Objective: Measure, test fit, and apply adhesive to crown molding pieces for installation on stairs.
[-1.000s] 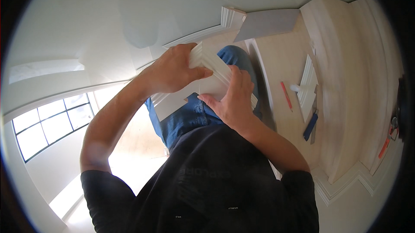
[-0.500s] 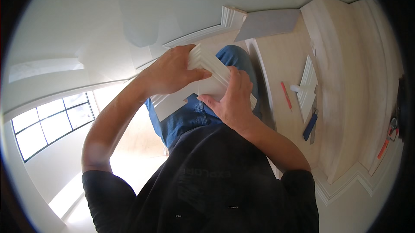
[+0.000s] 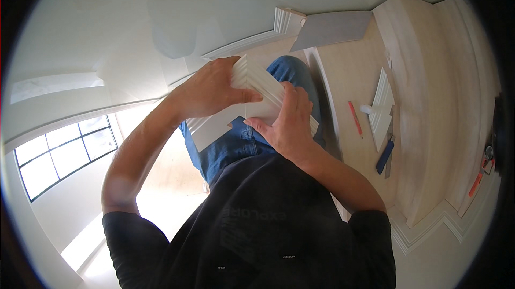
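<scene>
Over my lap I hold white skirting-board pieces with a ridged edge, meeting at an angled joint. My left hand grips them from the left, its thumb lying across the face near the joint. From the right, my right hand wraps round the other arm, thumb on the near edge and fingers over the ridged side. The lower left end has a stepped notch. Blue jeans show under the pieces. Most fingertips of my left hand are hidden behind the moulding.
On the wooden step to the right lie a red pencil, another cut white skirting piece, and a blue-handled tool. A grey sheet leans by the wall. An orange-handled tool rests on a higher step at far right.
Hardly anything differs. Both hands keep the same grip, and the skirting pieces have shifted very slightly to the left.
</scene>
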`<control>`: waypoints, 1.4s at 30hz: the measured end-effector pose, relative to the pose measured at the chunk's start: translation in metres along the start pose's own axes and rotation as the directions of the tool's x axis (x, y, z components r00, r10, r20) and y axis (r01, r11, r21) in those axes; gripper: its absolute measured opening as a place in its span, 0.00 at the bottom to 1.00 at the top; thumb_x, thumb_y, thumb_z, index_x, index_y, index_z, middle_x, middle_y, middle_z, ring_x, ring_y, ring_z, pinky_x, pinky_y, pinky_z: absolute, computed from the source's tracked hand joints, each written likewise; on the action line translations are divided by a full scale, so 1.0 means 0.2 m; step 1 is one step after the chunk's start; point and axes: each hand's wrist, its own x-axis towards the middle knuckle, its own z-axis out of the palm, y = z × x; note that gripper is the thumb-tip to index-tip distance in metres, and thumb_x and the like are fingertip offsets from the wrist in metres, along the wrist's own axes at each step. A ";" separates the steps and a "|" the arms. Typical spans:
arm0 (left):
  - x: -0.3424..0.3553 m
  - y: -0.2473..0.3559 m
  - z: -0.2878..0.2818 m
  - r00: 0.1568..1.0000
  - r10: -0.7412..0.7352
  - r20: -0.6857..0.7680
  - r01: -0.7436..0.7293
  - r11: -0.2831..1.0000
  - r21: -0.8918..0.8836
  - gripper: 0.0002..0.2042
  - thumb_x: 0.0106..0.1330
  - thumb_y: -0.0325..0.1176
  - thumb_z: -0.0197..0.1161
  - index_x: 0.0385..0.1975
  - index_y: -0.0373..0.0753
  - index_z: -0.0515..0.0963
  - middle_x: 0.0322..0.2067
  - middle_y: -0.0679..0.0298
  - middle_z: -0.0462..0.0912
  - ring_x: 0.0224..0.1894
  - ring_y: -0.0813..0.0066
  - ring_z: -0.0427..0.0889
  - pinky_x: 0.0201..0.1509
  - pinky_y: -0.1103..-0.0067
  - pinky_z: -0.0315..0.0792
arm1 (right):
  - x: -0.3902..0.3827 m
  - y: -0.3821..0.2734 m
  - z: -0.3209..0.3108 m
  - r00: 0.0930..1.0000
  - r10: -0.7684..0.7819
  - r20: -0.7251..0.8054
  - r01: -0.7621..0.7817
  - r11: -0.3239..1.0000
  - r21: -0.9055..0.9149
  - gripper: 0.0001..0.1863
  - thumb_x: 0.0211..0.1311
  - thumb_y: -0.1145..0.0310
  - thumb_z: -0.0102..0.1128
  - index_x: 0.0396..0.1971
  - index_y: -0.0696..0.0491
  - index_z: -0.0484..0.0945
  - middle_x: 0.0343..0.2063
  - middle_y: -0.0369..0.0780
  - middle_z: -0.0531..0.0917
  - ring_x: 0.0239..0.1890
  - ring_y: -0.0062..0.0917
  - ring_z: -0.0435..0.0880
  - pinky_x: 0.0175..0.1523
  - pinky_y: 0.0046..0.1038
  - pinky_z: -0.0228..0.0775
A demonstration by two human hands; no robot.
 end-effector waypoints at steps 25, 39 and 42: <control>-0.01 0.01 0.00 0.997 -0.075 0.007 0.075 0.997 0.005 0.39 0.45 0.45 0.89 0.58 0.35 0.82 0.47 0.49 0.90 0.46 0.52 0.90 0.55 0.63 0.83 | 0.00 -0.01 0.02 0.999 -0.022 -0.024 0.022 1.000 0.015 0.59 0.42 0.54 0.91 0.68 0.62 0.60 0.50 0.54 0.73 0.50 0.48 0.74 0.55 0.52 0.66; -0.03 0.06 0.00 0.998 -0.043 -0.038 0.042 0.999 -0.029 0.34 0.47 0.42 0.85 0.54 0.32 0.83 0.44 0.47 0.90 0.41 0.53 0.90 0.51 0.65 0.84 | 0.00 -0.01 0.01 0.999 -0.011 -0.052 0.011 1.000 0.008 0.58 0.39 0.55 0.91 0.66 0.62 0.62 0.49 0.53 0.74 0.50 0.48 0.75 0.54 0.51 0.65; -0.04 0.09 -0.01 0.998 -0.021 -0.051 0.020 1.000 -0.017 0.29 0.49 0.39 0.83 0.50 0.29 0.84 0.39 0.45 0.90 0.36 0.54 0.91 0.47 0.67 0.84 | 0.00 -0.01 0.01 0.999 -0.008 -0.050 0.008 1.000 0.006 0.58 0.39 0.55 0.91 0.67 0.61 0.62 0.49 0.52 0.74 0.51 0.48 0.75 0.54 0.51 0.65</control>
